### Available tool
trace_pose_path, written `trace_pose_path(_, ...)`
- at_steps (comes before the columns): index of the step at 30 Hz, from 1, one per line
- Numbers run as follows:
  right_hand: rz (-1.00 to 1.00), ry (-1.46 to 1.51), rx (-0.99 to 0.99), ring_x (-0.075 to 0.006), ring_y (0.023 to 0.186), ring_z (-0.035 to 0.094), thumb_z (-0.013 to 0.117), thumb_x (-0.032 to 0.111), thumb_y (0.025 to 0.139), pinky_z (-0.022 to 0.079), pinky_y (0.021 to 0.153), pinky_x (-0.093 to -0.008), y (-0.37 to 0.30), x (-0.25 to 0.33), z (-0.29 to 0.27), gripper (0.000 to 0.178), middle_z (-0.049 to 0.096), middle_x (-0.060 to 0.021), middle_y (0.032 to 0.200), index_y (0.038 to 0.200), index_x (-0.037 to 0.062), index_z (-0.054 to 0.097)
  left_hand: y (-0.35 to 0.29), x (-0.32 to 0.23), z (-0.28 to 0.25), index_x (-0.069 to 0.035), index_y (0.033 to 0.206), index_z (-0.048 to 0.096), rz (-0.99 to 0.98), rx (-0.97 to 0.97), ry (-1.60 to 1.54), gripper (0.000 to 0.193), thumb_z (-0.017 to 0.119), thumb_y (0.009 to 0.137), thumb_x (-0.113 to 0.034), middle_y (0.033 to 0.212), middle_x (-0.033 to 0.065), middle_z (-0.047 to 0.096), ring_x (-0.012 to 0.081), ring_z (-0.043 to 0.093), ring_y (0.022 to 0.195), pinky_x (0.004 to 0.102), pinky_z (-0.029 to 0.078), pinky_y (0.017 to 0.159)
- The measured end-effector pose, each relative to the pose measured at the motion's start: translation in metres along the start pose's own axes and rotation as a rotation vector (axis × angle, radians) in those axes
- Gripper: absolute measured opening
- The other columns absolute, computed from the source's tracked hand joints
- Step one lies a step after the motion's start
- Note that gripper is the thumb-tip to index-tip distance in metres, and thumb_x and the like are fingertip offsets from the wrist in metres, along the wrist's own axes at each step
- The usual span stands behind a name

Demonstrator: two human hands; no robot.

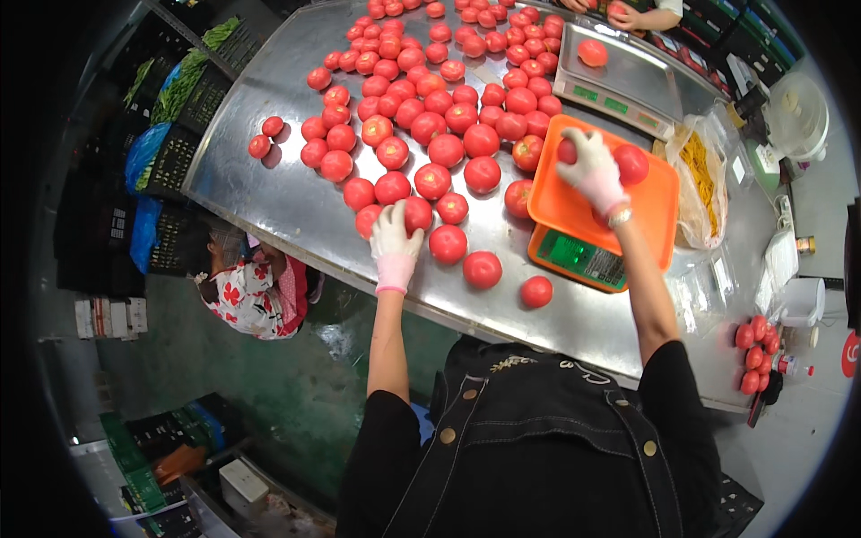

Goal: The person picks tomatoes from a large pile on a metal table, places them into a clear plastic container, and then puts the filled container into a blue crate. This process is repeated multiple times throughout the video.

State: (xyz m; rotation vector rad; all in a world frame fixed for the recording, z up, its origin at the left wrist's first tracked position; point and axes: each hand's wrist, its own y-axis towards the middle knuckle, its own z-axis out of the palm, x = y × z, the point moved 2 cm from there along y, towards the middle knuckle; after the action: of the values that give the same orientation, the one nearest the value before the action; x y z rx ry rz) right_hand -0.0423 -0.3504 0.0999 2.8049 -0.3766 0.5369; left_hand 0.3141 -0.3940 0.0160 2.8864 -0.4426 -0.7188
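Note:
Many ripe tomatoes [432, 181] lie spread over a metal table. My left hand [395, 247], in a white and pink glove, reaches in at the near edge of the spread with its fingers round a tomato [417, 214]. Over the orange pan [659, 220] of a weighing scale is my right hand [592, 170], gloved the same way. Its fingers curl around a tomato [567, 151], partly hidden by the glove. Another tomato [631, 164] sits in the pan to the right of that hand. Below the pan glows the scale's green display [581, 258].
A larger flat scale [619, 76] stands at the back right, where another person's hands [641, 18] work. A plastic bag of yellow ties [698, 179] lies beside the orange pan. Someone in a flowered top [251, 300] is low beside the table, near crates of greens [202, 94].

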Motion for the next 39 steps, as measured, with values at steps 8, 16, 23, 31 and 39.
trace_pose_path(8, -0.131, 0.347, 0.352, -0.0416, 0.104, 0.054, 0.070, 0.026, 0.076, 0.049, 0.089, -0.0500, -0.089, 0.107, 0.090, 0.055, 0.050, -0.0212, 0.117, 0.127, 0.0163, 0.053, 0.031, -0.003, 0.015, -0.019, 0.133, 0.047, -0.052, 0.279, 0.027, 0.068, 0.075, 0.071, -0.022, 0.135, 0.0133, 0.045, 0.0388, 0.056, 0.110, 0.0498, 0.049, 0.089)
trace_pose_path(16, -0.048, 0.439, 0.325, -0.0442, 0.110, 0.054, 0.068, 0.032, 0.082, 0.047, 0.092, -0.0513, -0.106, 0.087, 0.124, 0.058, 0.049, -0.0236, 0.122, 0.131, 0.0097, 0.046, 0.046, -0.014, 0.013, 0.000, 0.122, 0.052, -0.002, 0.095, -0.687, 0.060, 0.076, 0.070, -0.016, 0.122, 0.0191, 0.052, 0.0321, 0.053, 0.114, 0.0405, 0.044, 0.101)
trace_pose_path(23, -0.145, 0.553, 0.039, -0.0344, 0.116, 0.055, 0.064, 0.018, 0.088, 0.049, 0.095, -0.0433, -0.157, 0.067, 0.051, 0.041, 0.053, -0.0181, 0.127, 0.125, 0.0066, 0.052, 0.094, -0.093, 0.047, 0.000, 0.126, 0.052, -0.010, 0.212, -0.930, 0.054, 0.070, 0.076, -0.011, 0.118, 0.0120, 0.055, 0.0206, 0.058, 0.096, 0.0328, 0.050, 0.087)
trace_pose_path(31, 0.261, 0.790, -0.106, -0.0260, 0.092, 0.066, 0.061, 0.008, 0.088, 0.054, 0.080, -0.0329, -0.240, 0.018, 0.005, 0.028, 0.063, -0.0154, 0.109, 0.115, 0.0014, 0.061, 0.117, -0.131, 0.098, -0.013, 0.135, 0.049, 0.592, 0.362, -0.489, 0.063, 0.063, 0.073, -0.015, 0.134, 0.0176, 0.048, 0.0390, 0.052, 0.119, 0.0437, 0.044, 0.103)
trace_pose_path(39, 0.403, 0.709, -0.117, -0.0251, 0.085, 0.067, 0.062, 0.008, 0.088, 0.052, 0.076, -0.0329, -0.266, -0.008, 0.002, 0.022, 0.066, -0.0147, 0.097, 0.108, 0.0011, 0.065, 0.126, -0.133, 0.103, -0.014, 0.134, 0.048, 0.274, 0.332, -0.397, 0.060, 0.070, 0.080, -0.026, 0.129, 0.0142, 0.053, 0.0299, 0.062, 0.104, 0.0383, 0.054, 0.082)
